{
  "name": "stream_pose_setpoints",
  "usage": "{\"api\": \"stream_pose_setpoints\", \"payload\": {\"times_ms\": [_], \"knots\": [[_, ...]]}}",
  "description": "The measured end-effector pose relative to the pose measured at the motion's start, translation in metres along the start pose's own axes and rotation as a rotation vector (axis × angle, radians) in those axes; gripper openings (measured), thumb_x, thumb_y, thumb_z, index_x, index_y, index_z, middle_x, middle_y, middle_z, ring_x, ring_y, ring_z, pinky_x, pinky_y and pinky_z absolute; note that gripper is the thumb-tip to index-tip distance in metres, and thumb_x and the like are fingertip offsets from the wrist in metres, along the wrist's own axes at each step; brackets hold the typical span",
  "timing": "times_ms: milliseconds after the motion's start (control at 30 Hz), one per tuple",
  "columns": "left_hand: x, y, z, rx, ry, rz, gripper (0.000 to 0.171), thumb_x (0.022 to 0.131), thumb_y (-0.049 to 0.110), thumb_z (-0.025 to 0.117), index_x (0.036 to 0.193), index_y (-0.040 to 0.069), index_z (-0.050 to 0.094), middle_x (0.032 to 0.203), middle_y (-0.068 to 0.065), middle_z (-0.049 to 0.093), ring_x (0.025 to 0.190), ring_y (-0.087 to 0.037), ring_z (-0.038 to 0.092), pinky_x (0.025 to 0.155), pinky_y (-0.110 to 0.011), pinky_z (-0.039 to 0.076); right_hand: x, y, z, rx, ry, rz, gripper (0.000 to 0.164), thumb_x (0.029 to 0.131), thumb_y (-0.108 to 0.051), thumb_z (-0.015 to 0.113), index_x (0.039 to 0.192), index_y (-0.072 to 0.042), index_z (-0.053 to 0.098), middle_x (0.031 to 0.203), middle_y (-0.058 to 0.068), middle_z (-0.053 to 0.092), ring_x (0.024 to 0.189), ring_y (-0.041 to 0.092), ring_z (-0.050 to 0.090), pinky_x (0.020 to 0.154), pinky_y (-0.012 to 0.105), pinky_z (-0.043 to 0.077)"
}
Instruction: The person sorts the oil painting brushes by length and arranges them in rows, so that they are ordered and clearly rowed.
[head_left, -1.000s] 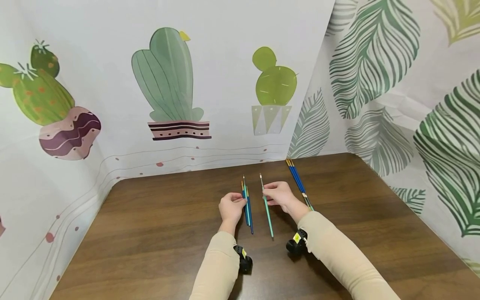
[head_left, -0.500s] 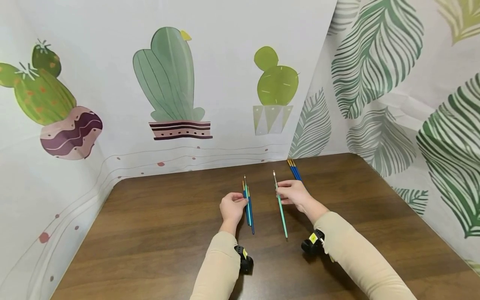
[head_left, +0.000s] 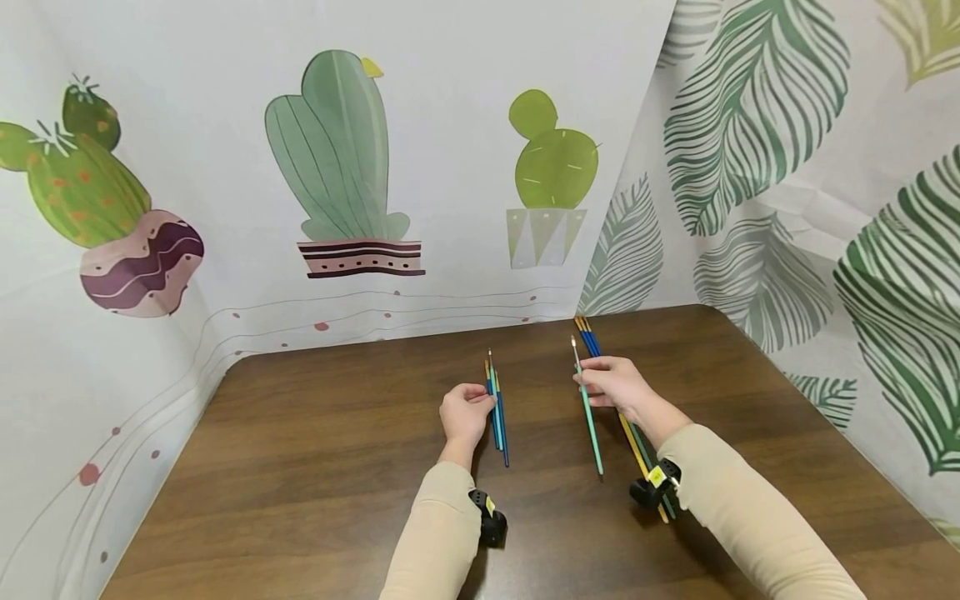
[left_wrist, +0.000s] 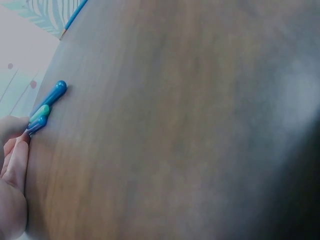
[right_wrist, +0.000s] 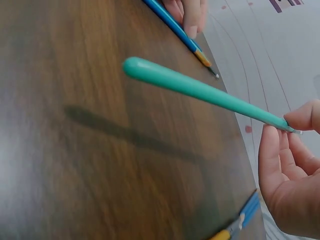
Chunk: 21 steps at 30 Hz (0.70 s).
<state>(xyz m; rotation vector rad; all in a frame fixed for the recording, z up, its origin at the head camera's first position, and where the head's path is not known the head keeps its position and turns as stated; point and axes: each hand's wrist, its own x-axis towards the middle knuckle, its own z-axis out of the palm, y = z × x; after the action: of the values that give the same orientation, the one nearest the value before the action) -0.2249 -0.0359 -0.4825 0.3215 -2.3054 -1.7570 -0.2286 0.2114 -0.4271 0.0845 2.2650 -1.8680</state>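
Note:
A turquoise paintbrush [head_left: 591, 433] is pinched near its metal ferrule between the thumb and fingers of my right hand [head_left: 618, 385]. Its bristles point away from me, and the right wrist view shows its handle [right_wrist: 185, 86] raised off the table, casting a shadow. To the left, my left hand [head_left: 465, 414] pinches a small bundle of blue and turquoise paintbrushes [head_left: 498, 421] at the middle of the table. Handle ends of that bundle [left_wrist: 42, 112] show beside the thumb in the left wrist view.
Blue paintbrushes [head_left: 590, 337] lie at the table's back edge, partly behind my right hand. Yellow and green handles [head_left: 636, 442] run toward me under my right forearm. The brown wooden table [head_left: 315, 467] meets a wall covering printed with cacti and leaves.
My right hand has moved to the right with the turquoise paintbrush, coming over the brushes on that side. My left hand has stayed in place on its bundle.

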Motion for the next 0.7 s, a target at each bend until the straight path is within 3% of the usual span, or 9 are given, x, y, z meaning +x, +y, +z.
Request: {"api": "stream_pose_setpoints", "payload": {"times_ms": [200,700], "knots": [[-0.001,0.002,-0.001,-0.003,0.002,0.008,0.016,0.074,0.005,0.078,0.086,0.0,0.069,0.085,-0.016,0.073,0.08,-0.023,0.072,0.073,-0.033,0.057,-0.005,0.001,-0.015,-0.055,0.01,0.024,0.045,0.092,-0.012,0.049,0.133,0.007,0.045,0.114,0.018,0.067,0.082,0.016,0.066,0.063,0.023,0.056],[-0.001,0.002,0.001,-0.02,-0.008,-0.004,0.016,0.075,0.004,0.077,0.087,-0.001,0.069,0.087,-0.017,0.073,0.081,-0.024,0.072,0.074,-0.033,0.057,-0.013,0.019,-0.043,-0.048,0.008,0.053,0.046,0.094,-0.014,0.051,0.132,0.011,0.043,0.095,0.006,0.071,0.069,0.006,0.064,0.058,0.021,0.055]]}}
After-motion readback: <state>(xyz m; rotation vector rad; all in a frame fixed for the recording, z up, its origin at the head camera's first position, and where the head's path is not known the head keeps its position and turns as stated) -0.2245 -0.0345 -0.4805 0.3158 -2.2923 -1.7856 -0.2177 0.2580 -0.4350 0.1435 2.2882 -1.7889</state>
